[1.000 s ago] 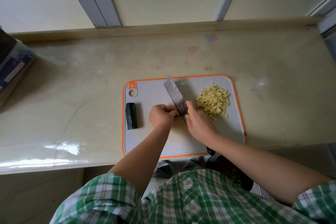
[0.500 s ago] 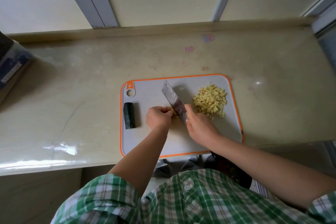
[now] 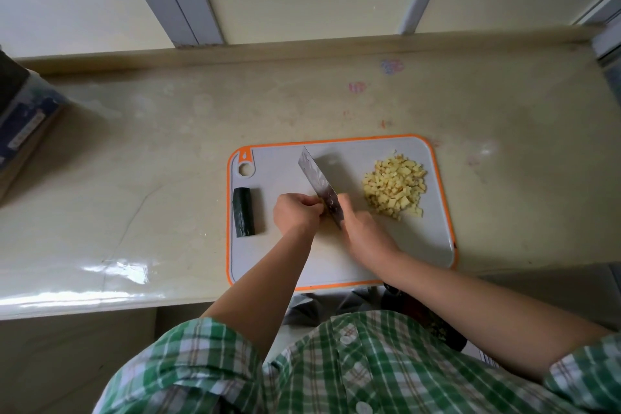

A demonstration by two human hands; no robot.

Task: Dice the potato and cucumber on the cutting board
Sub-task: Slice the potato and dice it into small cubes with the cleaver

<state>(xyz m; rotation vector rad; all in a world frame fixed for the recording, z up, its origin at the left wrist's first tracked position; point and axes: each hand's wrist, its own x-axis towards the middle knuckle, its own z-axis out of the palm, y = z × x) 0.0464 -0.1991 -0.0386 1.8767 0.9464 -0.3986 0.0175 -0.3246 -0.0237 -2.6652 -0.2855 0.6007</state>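
Observation:
A grey cutting board with an orange rim lies on the beige counter. On its right part sits a heap of yellow potato dice. A short dark green cucumber piece lies at the board's left edge, untouched. My right hand grips the handle of a cleaver, whose blade points up and left over the board. My left hand, fingers curled, sits right beside the blade on its left; whatever it holds down is hidden under the fingers.
A blue and dark box stands at the counter's left end. A raised ledge runs along the back of the counter under the window frames. Below the counter's front edge, dark things lie near my shirt.
Both hands and the cleaver stay at the same spot on the board, with only small shifts of the blade. The cucumber piece and potato heap have not moved.

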